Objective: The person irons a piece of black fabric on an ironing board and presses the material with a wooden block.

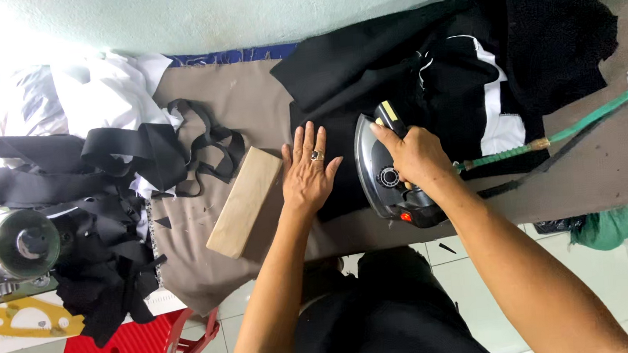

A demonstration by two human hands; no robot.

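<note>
While the right hand (414, 155) is wrapped tight round the handle of the steam iron (387, 171), that grip sits directly over the black garment (424, 65) it presses — the iron's long axis runs near to far, its pointed end toward the far wall, its heel and red light toward the person. Just left of the iron, the left hand (308, 173) lies flat with fingers spread on the same black cloth, holding nothing, a ring on one finger; a narrow strip of cloth separates it from the iron's edge. Further left, a wooden block (244, 201) rests tilted on the brown padded tabletop (250, 100), close to the left hand but apart from it. Beyond that sit loose black fabric strips (106, 158) and white cloth (65, 98). A green hose (590, 116) trails off right from the iron.

Hidden: the iron's soleplate, the right palm, and how the garment's folded layers lie — the black swallows most detail.
</note>
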